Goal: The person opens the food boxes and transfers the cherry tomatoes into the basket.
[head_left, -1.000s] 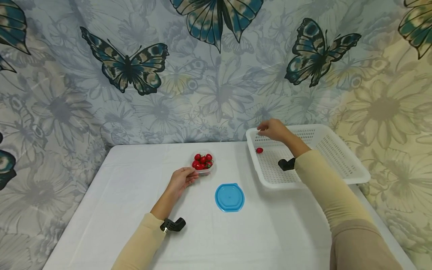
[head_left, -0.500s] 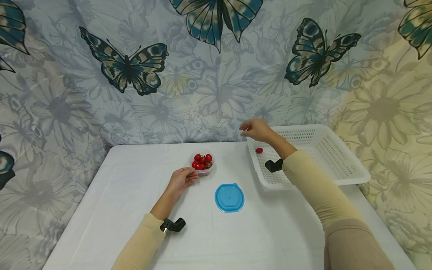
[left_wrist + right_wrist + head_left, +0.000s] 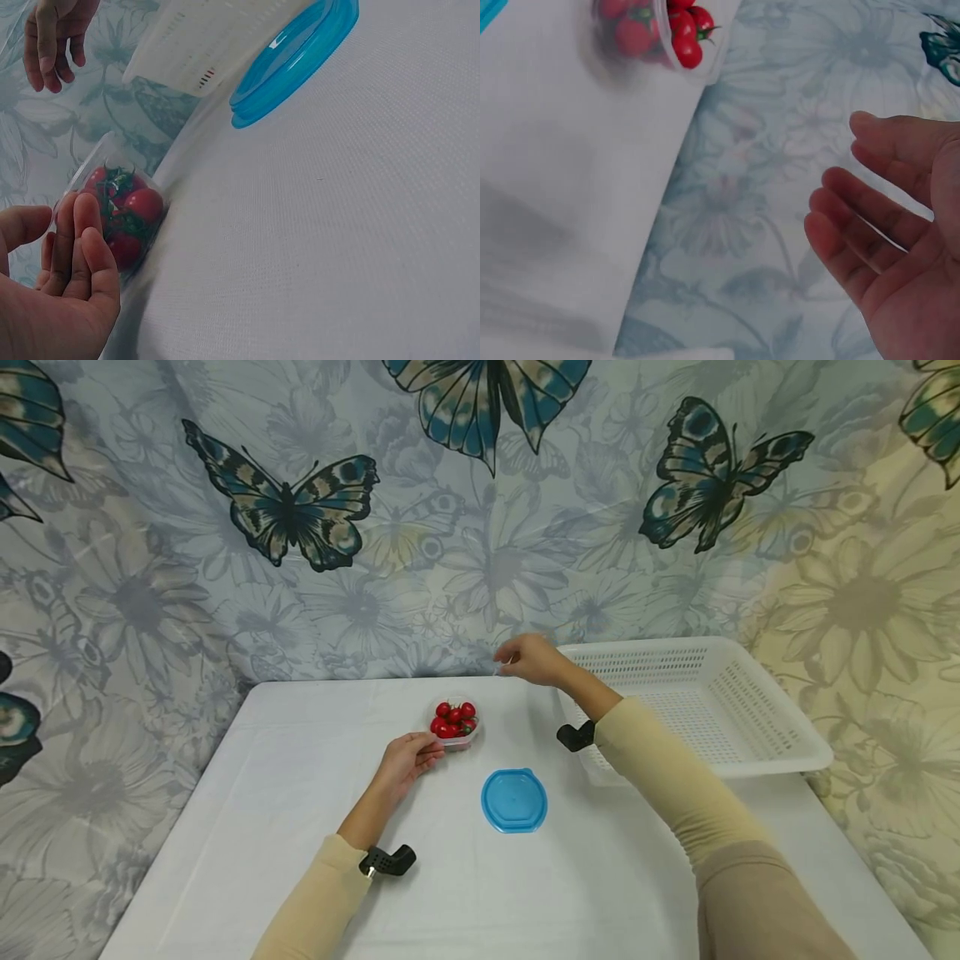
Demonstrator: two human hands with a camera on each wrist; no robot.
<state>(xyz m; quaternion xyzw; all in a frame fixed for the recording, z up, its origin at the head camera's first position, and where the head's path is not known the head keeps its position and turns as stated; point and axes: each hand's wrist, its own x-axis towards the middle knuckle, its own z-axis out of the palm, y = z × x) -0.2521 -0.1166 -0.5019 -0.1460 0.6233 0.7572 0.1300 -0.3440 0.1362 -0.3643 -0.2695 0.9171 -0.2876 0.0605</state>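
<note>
A small clear plastic container with several red cherry tomatoes stands on the white table. My left hand pinches its near-left rim; in the left wrist view the thumb lies at the rim and the fingers lie along its wall. My right hand hangs in the air above the table's back edge, to the right of the container. In the right wrist view its thumb and fingers are apart, with nothing between them. Closer to me lies a round blue lid.
To the right stands a white slotted plastic basket, partly covered by my right forearm. A bit of red shows through its slots in the left wrist view. Behind the table hangs a butterfly-patterned cloth.
My right hand has moved left from over the basket, out past its rim toward the container. The forearm now hides the single tomato seen in the basket. My left hand stays at the container.
</note>
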